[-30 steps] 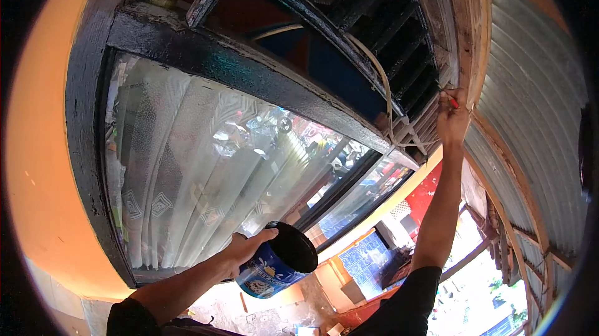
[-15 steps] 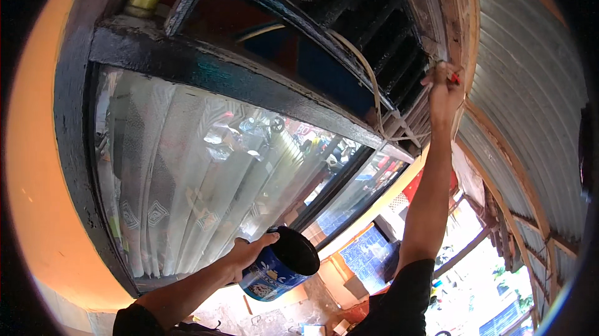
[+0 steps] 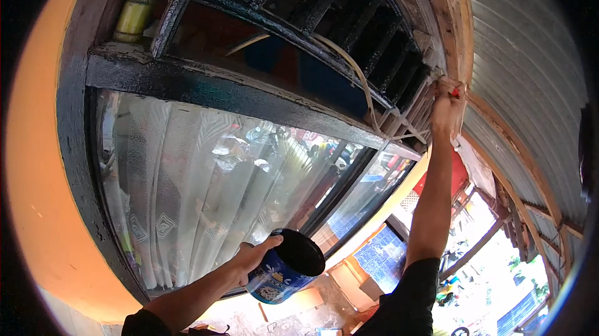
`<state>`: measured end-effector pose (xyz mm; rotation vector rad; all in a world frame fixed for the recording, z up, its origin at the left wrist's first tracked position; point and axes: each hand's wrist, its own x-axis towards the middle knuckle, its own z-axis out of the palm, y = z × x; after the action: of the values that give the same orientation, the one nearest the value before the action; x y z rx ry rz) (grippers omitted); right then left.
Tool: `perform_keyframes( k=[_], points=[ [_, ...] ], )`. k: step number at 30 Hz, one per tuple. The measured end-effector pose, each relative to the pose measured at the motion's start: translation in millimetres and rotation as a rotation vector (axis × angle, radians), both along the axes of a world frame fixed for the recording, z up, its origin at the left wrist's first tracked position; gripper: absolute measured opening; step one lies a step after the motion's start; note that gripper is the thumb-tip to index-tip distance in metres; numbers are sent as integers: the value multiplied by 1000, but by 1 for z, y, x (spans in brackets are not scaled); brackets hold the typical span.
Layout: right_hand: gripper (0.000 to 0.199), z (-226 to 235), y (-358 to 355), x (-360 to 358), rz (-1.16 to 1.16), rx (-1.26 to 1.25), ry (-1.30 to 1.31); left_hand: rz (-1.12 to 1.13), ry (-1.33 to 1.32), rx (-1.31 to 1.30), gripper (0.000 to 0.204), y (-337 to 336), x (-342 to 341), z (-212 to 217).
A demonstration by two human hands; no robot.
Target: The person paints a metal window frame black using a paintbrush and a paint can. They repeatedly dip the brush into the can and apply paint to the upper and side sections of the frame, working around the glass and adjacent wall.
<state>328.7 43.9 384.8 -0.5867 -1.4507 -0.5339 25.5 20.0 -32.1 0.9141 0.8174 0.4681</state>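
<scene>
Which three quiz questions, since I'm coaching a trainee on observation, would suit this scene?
1. Multiple choice: how is the blue container held? A) by the left hand; B) by the right; C) by both.
2. True or false: the yellow-green can stands at the picture's lower right.
3. Open: what colour is the small object at the raised right hand?

Key: 1. A. 2. False; the yellow-green can is at the upper left, within the dark frame. 3. Red; it is too small to identify.
</scene>
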Motion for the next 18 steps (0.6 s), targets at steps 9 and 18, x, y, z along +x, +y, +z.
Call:
perform_keyframes(
  k=[9, 18],
  points=[
    [15, 17, -11, -7, -175, -199, 100, 0, 43, 2, 98, -3, 4, 2],
    [19, -5, 19, -19, -88, 189, -9, -10, -20, -18, 99, -4, -2, -3]
  ],
)
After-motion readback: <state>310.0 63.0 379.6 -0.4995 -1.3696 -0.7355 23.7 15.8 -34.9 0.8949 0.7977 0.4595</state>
